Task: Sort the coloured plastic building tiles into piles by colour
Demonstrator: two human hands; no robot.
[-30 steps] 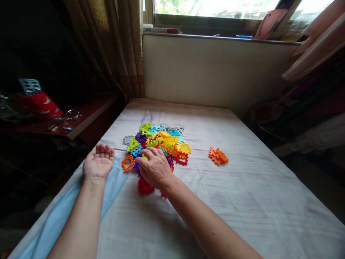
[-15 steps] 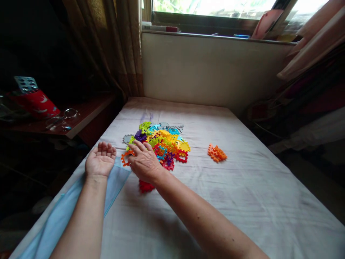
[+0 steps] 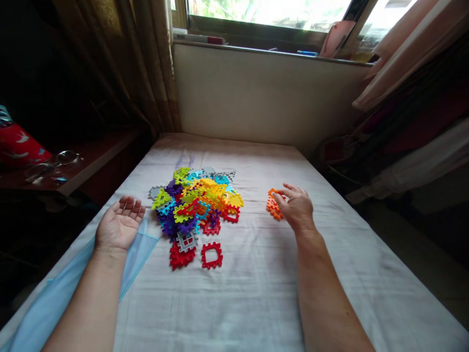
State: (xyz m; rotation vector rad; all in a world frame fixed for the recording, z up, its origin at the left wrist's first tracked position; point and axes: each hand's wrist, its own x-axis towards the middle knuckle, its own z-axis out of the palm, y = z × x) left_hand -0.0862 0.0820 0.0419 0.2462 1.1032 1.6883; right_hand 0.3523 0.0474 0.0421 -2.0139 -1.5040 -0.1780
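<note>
A mixed heap of toothed plastic pieces (image 3: 201, 195) in yellow, purple, blue, green, red and orange lies left of centre on the sheet. My left hand (image 3: 119, 225) rests palm up beside it, fingers loosely curled and apart, holding nothing. Over the small orange pile (image 3: 274, 210) on the right is my right hand (image 3: 295, 205), its thumb and index finger pinching an orange piece (image 3: 271, 193) at the pile's top edge; the other fingers stretch out. In front of the heap, a grey window piece (image 3: 187, 241) overlaps red pieces (image 3: 180, 258), with a red square frame (image 3: 211, 255) beside them.
Light blue cloth (image 3: 141, 244) lies under my left forearm. On a dark side table (image 3: 91, 161) at the left are glasses (image 3: 68, 157) and a red container (image 3: 20, 144). Beyond the bed (image 3: 256, 293) stand a wall and a window, with curtains and hanging cloth at the sides.
My right hand has moved from the left side of the heap to the orange pile, and an orange piece has gone from the heap's left edge. The view has shifted right.
</note>
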